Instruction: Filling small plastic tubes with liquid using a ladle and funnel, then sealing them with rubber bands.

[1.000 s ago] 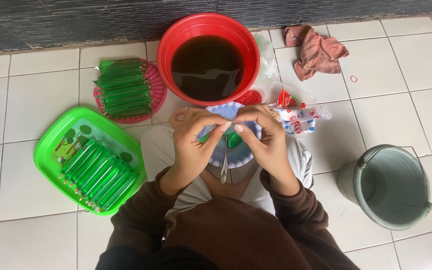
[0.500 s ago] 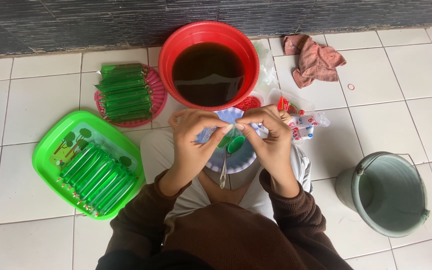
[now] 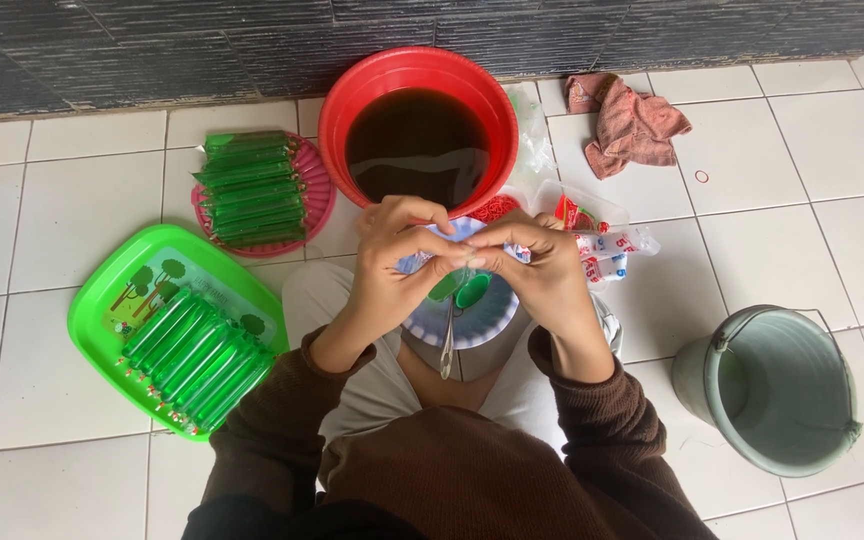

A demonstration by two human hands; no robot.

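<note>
Clear thin plastic tube [image 3: 449,335], mostly unfilled, hangs down from between both hands over a pale blue-rimmed bowl [image 3: 472,322] on the person's lap. Red basin [image 3: 417,75] far centre holds dark liquid. Pink round tray [image 3: 314,195] far left carries a stack of green filled tubes [image 3: 250,188]. Green tray [image 3: 102,300] left holds a row of more green tubes [image 3: 192,350]. Grey bucket [image 3: 782,385] right, contents can't tell. Left hand [image 3: 392,262] and right hand [image 3: 542,265] meet; fingers [image 3: 432,250] pinch the tube's top end, its lower end dangling free below them.
</note>
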